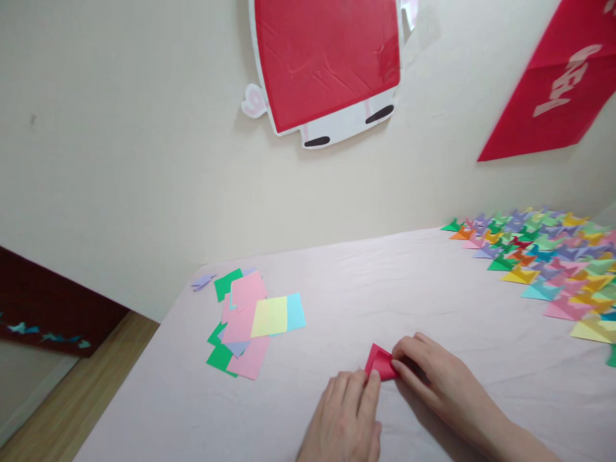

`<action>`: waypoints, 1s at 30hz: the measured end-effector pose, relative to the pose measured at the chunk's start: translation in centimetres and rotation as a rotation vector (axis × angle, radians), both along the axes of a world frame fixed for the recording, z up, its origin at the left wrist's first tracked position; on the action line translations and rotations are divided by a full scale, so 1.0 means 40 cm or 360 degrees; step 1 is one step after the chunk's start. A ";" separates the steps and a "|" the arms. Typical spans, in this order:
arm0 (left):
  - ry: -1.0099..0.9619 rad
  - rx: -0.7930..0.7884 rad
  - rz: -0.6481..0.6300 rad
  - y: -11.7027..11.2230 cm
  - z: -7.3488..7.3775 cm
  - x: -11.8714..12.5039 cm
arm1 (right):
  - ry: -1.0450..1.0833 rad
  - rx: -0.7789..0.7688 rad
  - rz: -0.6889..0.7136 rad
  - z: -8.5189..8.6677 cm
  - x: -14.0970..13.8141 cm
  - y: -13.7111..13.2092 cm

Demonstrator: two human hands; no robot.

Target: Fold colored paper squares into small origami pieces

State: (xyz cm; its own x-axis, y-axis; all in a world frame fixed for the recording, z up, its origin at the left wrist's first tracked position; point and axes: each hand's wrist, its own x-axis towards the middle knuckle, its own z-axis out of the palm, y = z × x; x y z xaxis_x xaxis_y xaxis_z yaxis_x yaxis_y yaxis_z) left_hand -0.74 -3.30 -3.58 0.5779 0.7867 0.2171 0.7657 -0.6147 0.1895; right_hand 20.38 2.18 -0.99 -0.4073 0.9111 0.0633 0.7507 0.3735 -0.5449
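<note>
A small red folded paper [378, 362] lies on the pale pink tablecloth [385, 289] near the front edge. My left hand [349, 410] rests on the cloth with its fingers together, the fingertips pressing the paper's lower left edge. My right hand [436, 378] comes in from the right and its fingers pinch the paper's right corner. Part of the paper is hidden under both hands' fingertips.
A loose pile of coloured paper squares [250, 321] lies to the left, with a small lilac folded piece [203, 280] beyond it. Several folded paper shapes [548, 263] in many colours cover the table's right back. Red decorations [327, 58] hang on the wall; wooden floor [67, 398] shows at left.
</note>
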 end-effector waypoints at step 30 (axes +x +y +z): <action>0.0031 0.0537 0.0148 0.008 0.014 0.045 | 0.0022 0.0170 -0.0143 -0.029 -0.024 0.020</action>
